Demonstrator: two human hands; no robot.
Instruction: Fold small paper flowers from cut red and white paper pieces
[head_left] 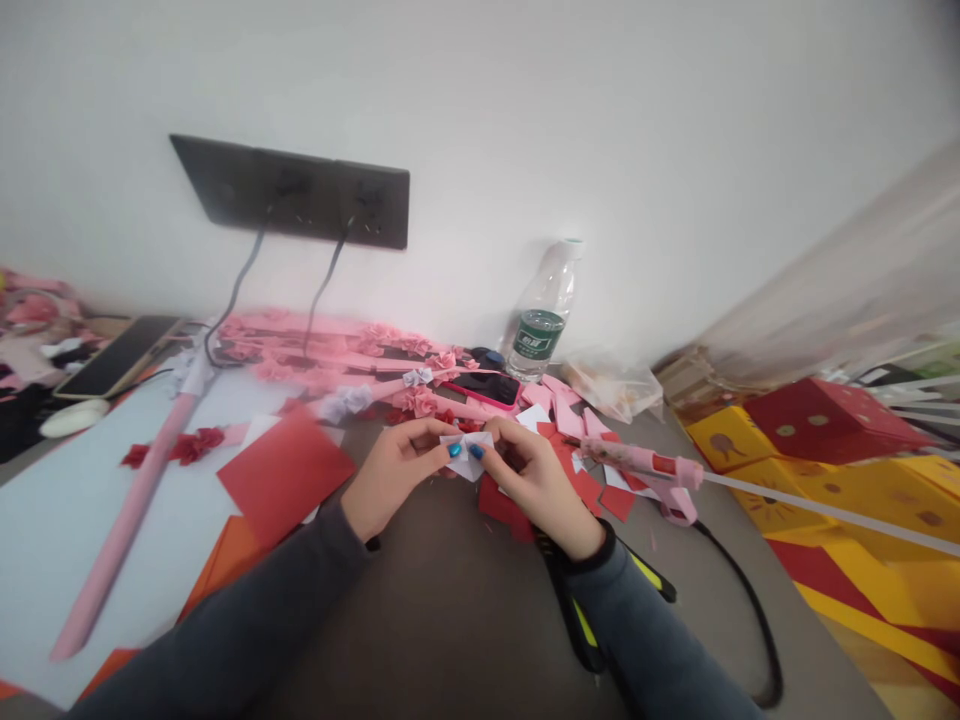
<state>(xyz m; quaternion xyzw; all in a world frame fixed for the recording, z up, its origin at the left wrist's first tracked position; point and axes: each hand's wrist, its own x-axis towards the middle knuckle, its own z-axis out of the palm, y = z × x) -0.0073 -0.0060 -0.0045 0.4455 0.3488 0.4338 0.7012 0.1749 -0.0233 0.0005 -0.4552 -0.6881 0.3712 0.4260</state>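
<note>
Between my two hands is a small white folded paper, held up over the grey table. My left hand pinches its left side, with the thumb on the front. On the right side, my right hand grips it the same way, thumbs close together near the middle. The fingers behind the paper are partly hidden. Scraps of red paper lie just beyond and beside my right hand. Below my right wrist rests a black and yellow-green tool, partly covered by the forearm.
A pink glue gun with a white stick lies at right, its black cord curving forward. Behind stand a water bottle and a phone. Pink paper flowers line the wall. Red sheets and a pink rod lie left.
</note>
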